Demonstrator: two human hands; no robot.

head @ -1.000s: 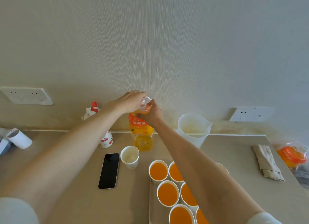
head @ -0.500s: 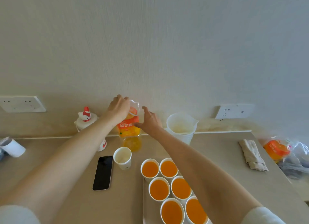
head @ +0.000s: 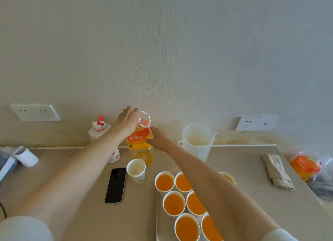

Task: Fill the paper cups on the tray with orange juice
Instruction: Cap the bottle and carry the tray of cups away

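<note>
1. the left hand [head: 128,119] curls over the top of the juice bottle [head: 139,141], gripping at its clear handle
2. the bottle stands upright at the counter's back edge; juice shows only low in it, so it is likely light, but the smooth thin plastic may slip or dent: take the handle and the label band
3. the right hand [head: 159,138] touches the label's side; whether it wraps round i cannot tell
4. near the front edge, 6 paper cups [head: 173,203] on the tray [head: 158,222] look full; a 7th is half hidden behind the right forearm

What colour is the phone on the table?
The phone is black, lying flat beside a white paper cup. It shows best in the head view.
</note>
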